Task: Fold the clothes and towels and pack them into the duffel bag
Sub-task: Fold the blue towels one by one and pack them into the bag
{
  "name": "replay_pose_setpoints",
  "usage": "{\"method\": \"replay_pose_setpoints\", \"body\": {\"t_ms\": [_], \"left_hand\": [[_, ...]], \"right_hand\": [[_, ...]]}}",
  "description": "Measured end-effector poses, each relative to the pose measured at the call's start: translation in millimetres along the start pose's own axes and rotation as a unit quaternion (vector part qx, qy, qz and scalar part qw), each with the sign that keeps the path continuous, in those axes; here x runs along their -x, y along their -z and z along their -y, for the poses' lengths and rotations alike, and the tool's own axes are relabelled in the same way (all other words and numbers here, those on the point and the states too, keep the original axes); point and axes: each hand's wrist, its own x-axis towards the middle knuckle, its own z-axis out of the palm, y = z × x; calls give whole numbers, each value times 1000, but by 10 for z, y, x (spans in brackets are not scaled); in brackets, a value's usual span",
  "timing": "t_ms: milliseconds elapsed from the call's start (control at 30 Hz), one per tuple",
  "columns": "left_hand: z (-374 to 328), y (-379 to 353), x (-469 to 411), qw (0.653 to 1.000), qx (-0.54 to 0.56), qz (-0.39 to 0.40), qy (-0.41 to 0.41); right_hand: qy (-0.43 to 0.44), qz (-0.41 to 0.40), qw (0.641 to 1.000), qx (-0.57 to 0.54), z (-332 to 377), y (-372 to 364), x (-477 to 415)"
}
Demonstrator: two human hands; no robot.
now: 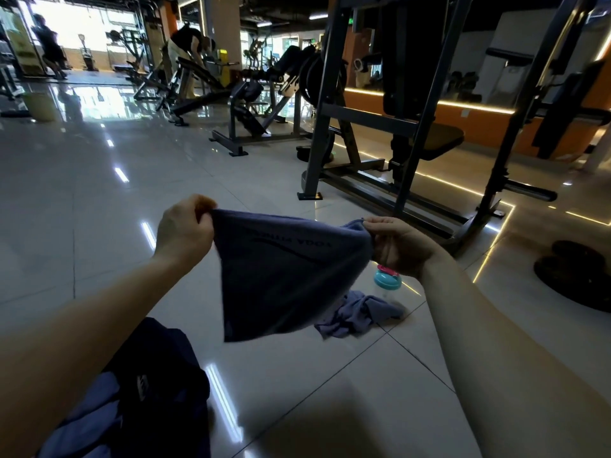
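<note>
A dark blue towel point(284, 276) with printed lettering hangs in the air above the tiled floor. My left hand point(183, 229) pinches its upper left corner and my right hand point(396, 246) pinches its upper right corner. The cloth tapers down to a point between my forearms. A crumpled lighter blue cloth point(357, 314) lies on the floor behind the towel. The dark navy duffel bag point(155, 385) sits at the lower left, partly under my left forearm, with a pale blue cloth point(89, 411) lying in or on it.
A teal bottle with a pink cap point(387, 280) stands behind the towel. A grey weight-machine frame point(373, 180) rises ahead on the right. Dark weight plates point(575, 276) lie at the far right. People and gym benches occupy the background.
</note>
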Motion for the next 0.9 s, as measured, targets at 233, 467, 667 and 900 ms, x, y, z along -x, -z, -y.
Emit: {"method": "replay_pose_setpoints", "body": {"t_ms": [233, 467, 667, 900], "left_hand": [[96, -12, 23, 1000, -7, 18, 6], [40, 8, -41, 999, 39, -27, 22], [99, -6, -60, 998, 50, -7, 30], [177, -49, -100, 978, 140, 41, 148]], "right_hand": [[18, -187, 965, 182, 113, -154, -156], [-40, 43, 987, 149, 213, -159, 13], [-3, -186, 972, 141, 82, -80, -100], [-161, -88, 977, 110, 52, -13, -12]]}}
